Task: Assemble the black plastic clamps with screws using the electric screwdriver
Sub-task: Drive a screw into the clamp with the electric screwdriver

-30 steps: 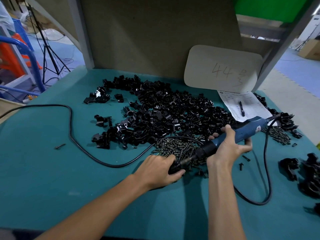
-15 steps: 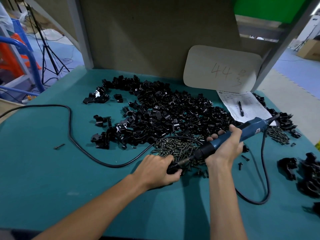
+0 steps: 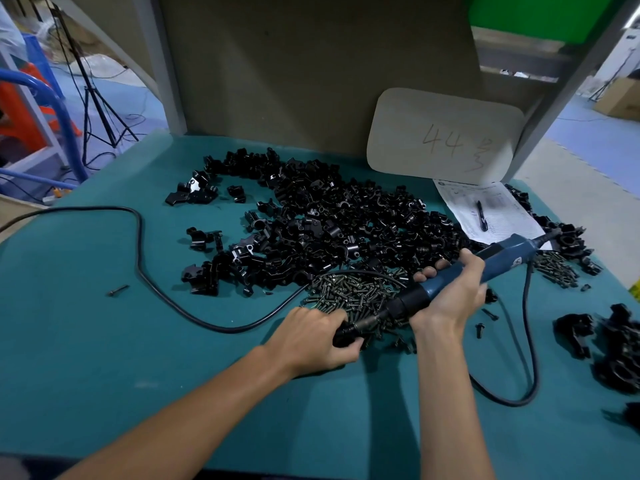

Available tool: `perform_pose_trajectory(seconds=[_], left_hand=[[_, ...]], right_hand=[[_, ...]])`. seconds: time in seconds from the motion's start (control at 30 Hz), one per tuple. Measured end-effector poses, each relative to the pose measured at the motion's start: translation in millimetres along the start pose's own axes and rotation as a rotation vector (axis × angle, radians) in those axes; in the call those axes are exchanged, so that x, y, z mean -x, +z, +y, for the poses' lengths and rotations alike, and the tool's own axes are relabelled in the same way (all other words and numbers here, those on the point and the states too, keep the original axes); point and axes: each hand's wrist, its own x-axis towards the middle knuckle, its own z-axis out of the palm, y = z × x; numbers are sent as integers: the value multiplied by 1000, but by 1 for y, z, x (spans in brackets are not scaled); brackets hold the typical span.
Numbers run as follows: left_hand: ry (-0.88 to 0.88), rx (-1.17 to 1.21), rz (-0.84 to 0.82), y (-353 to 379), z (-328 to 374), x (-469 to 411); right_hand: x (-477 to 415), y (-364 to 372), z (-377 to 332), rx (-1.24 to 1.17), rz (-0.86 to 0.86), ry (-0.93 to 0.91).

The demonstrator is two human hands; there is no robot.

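At the front of the teal-covered worktable (image 3: 104, 358), the left hand (image 3: 318, 336) curls over a small black plastic clamp (image 3: 346, 338). I see only its dark edge under the fingers, and I cannot make out the screw or bit tip where tool and clamp meet. The right hand (image 3: 450, 299) is wrapped round the blue-bodied electric screwdriver (image 3: 498, 256), which slants down-left, its black nose reaching the clamp. Just behind both hands lies a loose heap of dark metal screws (image 3: 353, 292). Beyond it spreads the wide pile of black clamp parts (image 3: 346, 230), loose on the table. A further cluster of black clamps (image 3: 620, 351) at the right is cut by the frame edge. A black cable (image 3: 138, 244) runs off the left edge.
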Motion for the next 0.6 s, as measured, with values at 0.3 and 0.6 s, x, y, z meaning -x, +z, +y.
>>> perform_pose_trajectory(seconds=[0.3,0.6], left_hand=[[-4,-26,10,1,-2,0],[-13,-4,19,0,0,2]], right_hand=[[1,2,1,12,15,-17],[2,2,2,3,-8,-35]])
